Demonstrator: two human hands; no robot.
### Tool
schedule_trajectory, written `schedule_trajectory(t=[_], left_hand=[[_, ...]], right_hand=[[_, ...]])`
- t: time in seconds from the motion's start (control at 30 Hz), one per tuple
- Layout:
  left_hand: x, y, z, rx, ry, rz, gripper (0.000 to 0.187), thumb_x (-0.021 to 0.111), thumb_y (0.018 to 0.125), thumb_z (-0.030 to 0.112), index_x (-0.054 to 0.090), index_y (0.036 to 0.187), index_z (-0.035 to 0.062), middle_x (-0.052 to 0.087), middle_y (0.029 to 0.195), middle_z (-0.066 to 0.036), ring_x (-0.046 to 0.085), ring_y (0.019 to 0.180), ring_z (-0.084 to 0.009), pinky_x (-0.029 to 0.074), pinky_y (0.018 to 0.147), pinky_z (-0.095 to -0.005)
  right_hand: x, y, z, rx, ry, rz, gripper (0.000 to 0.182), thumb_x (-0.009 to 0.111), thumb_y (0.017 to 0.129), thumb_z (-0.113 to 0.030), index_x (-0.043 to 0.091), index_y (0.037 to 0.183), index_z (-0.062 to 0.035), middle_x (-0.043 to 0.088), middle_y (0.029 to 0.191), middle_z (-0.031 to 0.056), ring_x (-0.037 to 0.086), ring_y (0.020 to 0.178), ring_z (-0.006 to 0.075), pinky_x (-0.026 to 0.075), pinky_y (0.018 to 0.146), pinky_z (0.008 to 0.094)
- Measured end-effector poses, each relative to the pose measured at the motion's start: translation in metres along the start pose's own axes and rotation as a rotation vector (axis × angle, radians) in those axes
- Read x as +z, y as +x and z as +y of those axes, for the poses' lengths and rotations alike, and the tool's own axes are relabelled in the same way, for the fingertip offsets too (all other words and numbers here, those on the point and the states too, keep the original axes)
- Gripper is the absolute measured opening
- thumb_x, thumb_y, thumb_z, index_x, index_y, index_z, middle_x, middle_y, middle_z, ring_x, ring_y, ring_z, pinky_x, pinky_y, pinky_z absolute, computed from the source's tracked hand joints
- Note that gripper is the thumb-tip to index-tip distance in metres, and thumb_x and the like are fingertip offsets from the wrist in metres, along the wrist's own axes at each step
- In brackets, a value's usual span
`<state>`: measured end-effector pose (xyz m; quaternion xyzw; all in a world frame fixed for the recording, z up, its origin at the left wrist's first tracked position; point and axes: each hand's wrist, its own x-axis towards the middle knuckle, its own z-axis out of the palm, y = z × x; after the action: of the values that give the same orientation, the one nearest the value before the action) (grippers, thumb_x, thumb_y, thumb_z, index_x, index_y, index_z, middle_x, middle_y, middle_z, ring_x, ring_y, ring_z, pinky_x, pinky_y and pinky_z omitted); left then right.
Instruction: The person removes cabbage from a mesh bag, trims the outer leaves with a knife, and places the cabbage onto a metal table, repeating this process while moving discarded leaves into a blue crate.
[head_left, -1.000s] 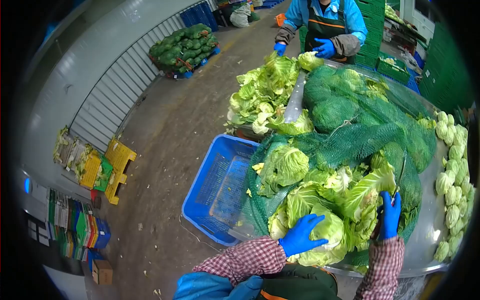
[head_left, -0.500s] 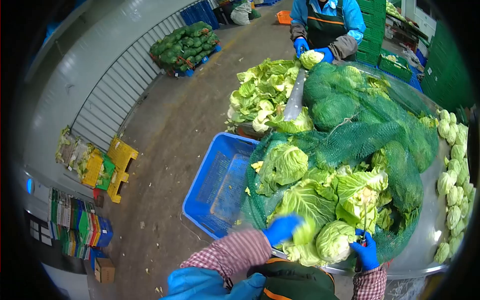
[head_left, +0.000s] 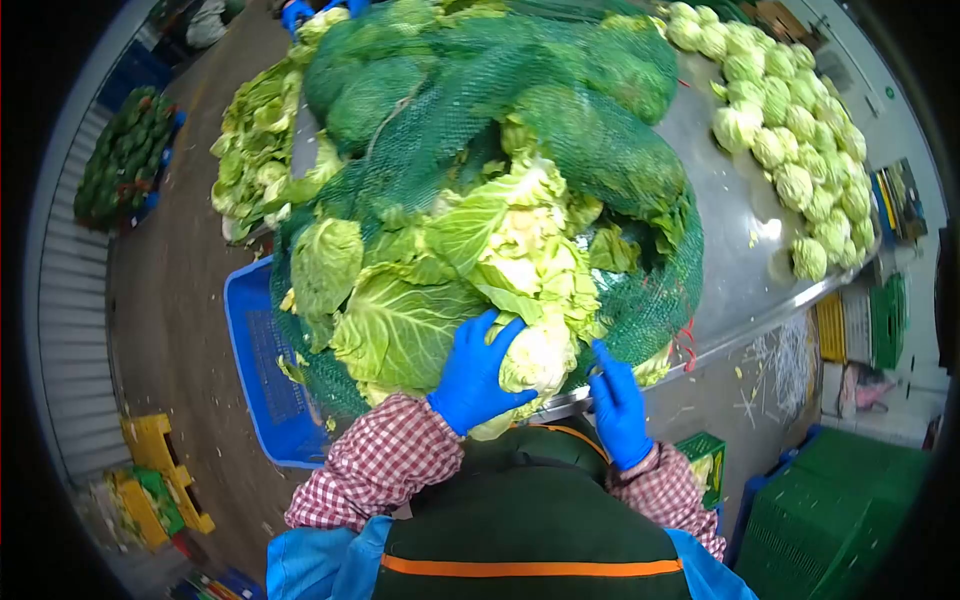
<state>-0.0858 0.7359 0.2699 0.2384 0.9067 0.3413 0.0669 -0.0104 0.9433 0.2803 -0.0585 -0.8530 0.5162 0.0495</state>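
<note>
My left hand [head_left: 474,375], in a blue glove, has its fingers spread over the side of a pale trimmed cabbage [head_left: 541,352] at the table's near edge. To the right of that cabbage, my right hand [head_left: 620,408] is closed, its index finger pointing up. A knife showed in this hand earlier; only a small dark bit of it shows by the fingers now. Large loose cabbage leaves [head_left: 405,325] lie just beyond my left hand. Behind the cabbage, more pale leaves [head_left: 520,240] are piled on a green net [head_left: 470,120] that covers further heads.
A blue crate [head_left: 262,370] stands at the left below the table. Trimmed cabbages [head_left: 800,135] fill the far right of the metal table [head_left: 715,250]. Discarded leaves [head_left: 258,150] are heaped at the upper left, near a co-worker's gloved hand [head_left: 296,14]. Green crates [head_left: 835,515] stand lower right.
The view has swung to the right. My left hand, blurred with a piece of leaf before, now rests on the cabbage. My right hand stays beside it, with the knife less visible.
</note>
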Motion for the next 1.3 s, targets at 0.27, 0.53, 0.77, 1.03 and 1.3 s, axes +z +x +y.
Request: schedule_trajectory(t=[0.27,0.53,0.77,1.03,1.3], left_hand=[[-0.004,0.011,-0.002,-0.120,-0.158,-0.048,0.093,0.082,0.056,0.034,0.038,0.135,0.0131,0.030,0.131,-0.024,0.031,0.122,-0.0395,0.031,0.102,-0.0454],[0.010,0.002,-0.009,-0.143,-0.249,0.033,0.092,0.082,0.058,0.036,0.037,0.135,0.0151,0.030,0.130,-0.025,0.030,0.121,-0.0421,0.029,0.101,-0.0484],[0.002,-0.006,-0.043,-0.123,-0.630,0.047,0.093,0.084,0.056,0.029,0.037,0.134,0.0105,0.031,0.134,-0.021,0.027,0.129,-0.0350,0.025,0.106,-0.0437],[-0.078,-0.032,-0.002,0.106,-0.689,0.470,0.104,0.085,0.057,0.026,0.022,0.137,0.0078,0.033,0.133,-0.020,0.038,0.123,-0.0340,0.031,0.104,-0.0439],[-0.097,-0.011,0.037,0.120,-0.468,0.661,0.103,0.086,0.055,0.032,0.028,0.137,0.0079,0.040,0.123,-0.017,0.039,0.115,-0.0312,0.038,0.093,-0.0422]], right_hand=[[0.031,-0.012,0.008,-0.021,-0.176,0.013,0.039,0.055,0.087,-0.012,0.054,0.126,-0.0198,0.054,0.084,0.0071,0.057,0.066,0.0193,0.046,0.058,0.0293],[0.010,0.047,0.032,0.072,-0.373,-0.050,0.039,0.056,0.087,-0.018,0.052,0.126,-0.0139,0.055,0.081,0.0136,0.056,0.073,0.0314,0.046,0.067,0.0372],[0.031,0.059,0.053,0.353,0.109,0.019,0.042,0.067,0.080,-0.030,0.059,0.110,-0.0022,0.061,0.079,0.0094,0.056,0.070,0.0170,0.046,0.065,0.0337],[0.003,0.110,-0.052,0.521,0.490,0.048,0.045,0.054,0.088,-0.033,0.048,0.125,-0.0077,0.063,0.095,0.0042,0.053,0.054,0.0091,0.039,0.041,0.0203],[0.039,0.063,-0.062,0.809,1.307,-0.332,0.060,0.058,0.087,-0.024,0.031,0.138,-0.0104,0.052,0.123,0.0086,0.060,0.085,0.0152,0.053,0.057,0.0247]])
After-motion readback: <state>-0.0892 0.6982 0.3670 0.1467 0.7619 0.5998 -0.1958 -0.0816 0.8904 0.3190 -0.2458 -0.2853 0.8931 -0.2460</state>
